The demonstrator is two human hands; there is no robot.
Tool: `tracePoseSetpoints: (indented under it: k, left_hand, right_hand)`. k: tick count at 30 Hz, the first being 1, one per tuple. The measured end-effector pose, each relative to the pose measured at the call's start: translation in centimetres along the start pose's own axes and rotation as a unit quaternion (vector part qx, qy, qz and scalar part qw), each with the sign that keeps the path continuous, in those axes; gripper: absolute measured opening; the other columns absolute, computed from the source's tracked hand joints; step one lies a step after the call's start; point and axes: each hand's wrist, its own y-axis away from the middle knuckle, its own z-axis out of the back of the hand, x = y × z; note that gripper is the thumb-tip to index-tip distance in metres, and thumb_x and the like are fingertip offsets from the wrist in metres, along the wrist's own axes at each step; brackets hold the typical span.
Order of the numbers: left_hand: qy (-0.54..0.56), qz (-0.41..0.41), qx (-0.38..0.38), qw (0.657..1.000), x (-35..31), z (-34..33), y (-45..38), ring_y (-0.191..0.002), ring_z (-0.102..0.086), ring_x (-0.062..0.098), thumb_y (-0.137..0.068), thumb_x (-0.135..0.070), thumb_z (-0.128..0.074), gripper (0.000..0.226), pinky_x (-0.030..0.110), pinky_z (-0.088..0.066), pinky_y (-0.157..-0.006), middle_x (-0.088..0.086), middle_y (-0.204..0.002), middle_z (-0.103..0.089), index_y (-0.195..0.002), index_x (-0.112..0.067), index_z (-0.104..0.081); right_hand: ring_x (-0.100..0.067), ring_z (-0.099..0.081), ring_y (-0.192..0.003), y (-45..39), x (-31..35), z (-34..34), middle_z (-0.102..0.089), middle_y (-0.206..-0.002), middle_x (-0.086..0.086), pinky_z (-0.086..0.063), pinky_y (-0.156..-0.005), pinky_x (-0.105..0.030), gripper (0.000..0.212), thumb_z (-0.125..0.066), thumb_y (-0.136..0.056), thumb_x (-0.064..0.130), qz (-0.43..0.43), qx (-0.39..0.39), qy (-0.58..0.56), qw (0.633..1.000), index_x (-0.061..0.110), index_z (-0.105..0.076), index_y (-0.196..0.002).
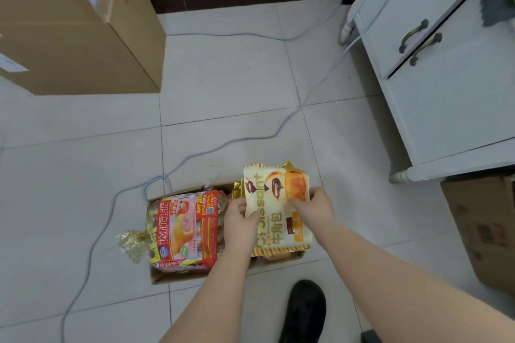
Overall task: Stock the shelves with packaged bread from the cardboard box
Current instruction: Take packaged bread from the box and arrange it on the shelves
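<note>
A small open cardboard box [178, 277] lies on the tiled floor near the bottom middle, filled with packaged bread. A cream and orange croissant pack [274, 231] is lifted slightly above the box's right half. My left hand [240, 227] grips its left edge. My right hand [316, 207] pinches its upper right part. A red and pink cake-roll pack [185, 227] lies in the box's left half, with a gold-wrapped bag [133, 243] spilling over the left rim. More packs underneath are mostly hidden.
A large closed cardboard box [78, 25] stands at the upper left. A white cabinet with two drawer handles [434, 64] fills the right side. Another brown box [485, 228] sits at the right edge. A grey cable [195, 156] snakes across the floor. A black shoe [305, 312] is below.
</note>
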Motion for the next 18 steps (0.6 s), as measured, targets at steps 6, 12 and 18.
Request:
tracePoseSetpoints:
  k: [6,12,18]
  left_hand:
    - [-0.015,-0.117,-0.068,0.991,-11.6,4.2,7.3,-0.058,-0.046,0.007,-0.091,-0.010,-0.057,0.005,0.008,-0.037,-0.041,-0.004,-0.074,-0.050,-0.090,-0.010,-0.053]
    - [-0.043,-0.293,-0.045,0.954,-28.6,9.6,18.9,-0.070,-0.048,0.014,-0.092,-0.017,-0.056,0.015,0.019,-0.035,-0.055,-0.006,-0.071,-0.051,-0.078,-0.018,-0.051]
    - [-0.130,-0.526,0.045,0.839,-43.0,14.0,32.1,-0.069,-0.048,0.007,-0.094,-0.017,-0.052,0.010,0.016,-0.036,-0.061,-0.011,-0.074,-0.052,-0.085,-0.016,-0.049]
  right_hand:
    - [-0.019,-0.050,-0.075,7.4,8.7,7.1,-0.054,-0.078,-0.001,-0.040,-0.063,-0.030,0.014,-0.049,-0.096,0.021,0.085,-0.067,0.026,0.994,0.012,-0.049,-0.085]
    - [-0.027,-0.060,-0.079,20.2,20.0,18.3,-0.064,-0.083,-0.010,-0.049,-0.074,-0.040,0.017,-0.053,-0.093,0.020,0.169,-0.087,-0.046,0.981,0.011,-0.054,-0.079]
    - [-0.018,-0.059,-0.072,33.8,27.3,28.2,-0.064,-0.087,-0.005,-0.050,-0.067,-0.031,0.032,-0.060,-0.087,0.041,0.247,-0.136,-0.184,0.942,0.009,-0.057,-0.090]
